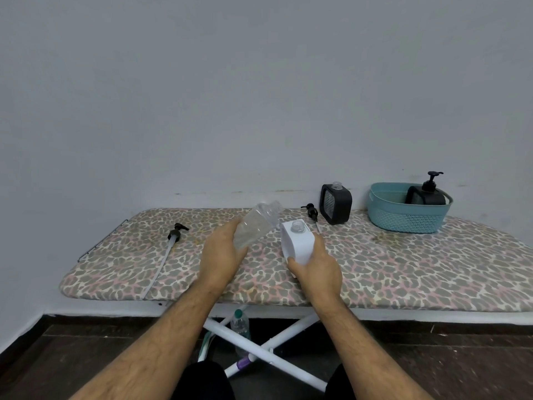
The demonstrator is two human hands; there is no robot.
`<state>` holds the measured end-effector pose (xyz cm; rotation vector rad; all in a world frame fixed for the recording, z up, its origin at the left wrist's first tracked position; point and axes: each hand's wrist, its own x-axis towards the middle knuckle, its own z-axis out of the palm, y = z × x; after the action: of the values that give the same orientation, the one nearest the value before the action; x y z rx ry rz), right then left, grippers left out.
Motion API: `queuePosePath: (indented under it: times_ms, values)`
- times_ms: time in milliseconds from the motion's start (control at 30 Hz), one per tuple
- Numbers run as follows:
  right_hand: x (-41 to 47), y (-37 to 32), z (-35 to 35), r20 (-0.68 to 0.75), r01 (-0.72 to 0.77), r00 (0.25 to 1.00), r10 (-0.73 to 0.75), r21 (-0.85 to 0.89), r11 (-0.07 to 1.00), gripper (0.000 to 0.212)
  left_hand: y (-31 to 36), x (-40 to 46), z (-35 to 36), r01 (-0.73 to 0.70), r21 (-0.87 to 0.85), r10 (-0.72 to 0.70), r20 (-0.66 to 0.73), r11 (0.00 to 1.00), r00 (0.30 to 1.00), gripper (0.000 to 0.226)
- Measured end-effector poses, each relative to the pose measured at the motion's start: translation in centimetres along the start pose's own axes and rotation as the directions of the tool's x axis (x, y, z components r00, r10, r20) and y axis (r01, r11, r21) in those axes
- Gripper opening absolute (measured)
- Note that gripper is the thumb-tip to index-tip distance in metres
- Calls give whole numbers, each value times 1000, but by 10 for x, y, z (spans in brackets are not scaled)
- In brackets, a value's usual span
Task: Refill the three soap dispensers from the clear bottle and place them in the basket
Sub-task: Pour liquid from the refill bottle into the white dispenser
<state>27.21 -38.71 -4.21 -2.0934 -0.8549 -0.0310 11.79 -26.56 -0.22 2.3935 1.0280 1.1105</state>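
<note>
My left hand (220, 255) grips the clear bottle (256, 223), tilted with its open mouth pointing up and right toward the white dispenser (297, 243). That white dispenser has no pump on its neck, and my right hand (315, 269) holds it from below. A black dispenser (336, 203) with an open neck stands behind it, one black pump (311, 212) lying beside it. Another pump (176, 233) with a long tube lies at the left. A third black dispenser (427, 193), pump fitted, sits in the teal basket (403, 219).
Everything rests on a leopard-print ironing board (403, 269) pushed against a grey wall. Its metal rack (101, 243) is at the left end. Under the board, a plastic bottle with a green cap (239, 324) stands among the white crossed legs (277, 339).
</note>
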Motion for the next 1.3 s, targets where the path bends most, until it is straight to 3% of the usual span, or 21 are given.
queuePosePath:
  times_ms: [100,267,500,700,867,1167,1300]
  values:
    - [0,0,0,6,0,1000,0,-3,1000,76,-5,-1,-4,150,-98,-150,7,984,989,65]
    - [0,0,2,-6,-11,1000,11,-14,1000,74,-17,3,-16,274,-290,-297,-37,917,954,63]
    - [-1,-1,3,-17,-8,1000,8,-14,1000,73,-51,5,-24,342,-394,-432,-163,853,887,60]
    - [-1,-1,4,-18,-7,1000,7,-1,1000,72,-70,6,-30,335,-426,-468,-258,840,845,46]
    - [-1,-2,4,-9,-21,1000,21,-17,1000,71,-83,2,-33,347,-428,-486,-275,835,830,52]
    - [-2,-2,3,-14,-23,1000,23,-9,1000,71,-78,-5,-34,357,-425,-490,-261,832,832,77]
    - [-2,-2,4,-5,-24,1000,24,-12,1000,71,-75,-15,-29,416,-407,-544,-278,813,792,98]
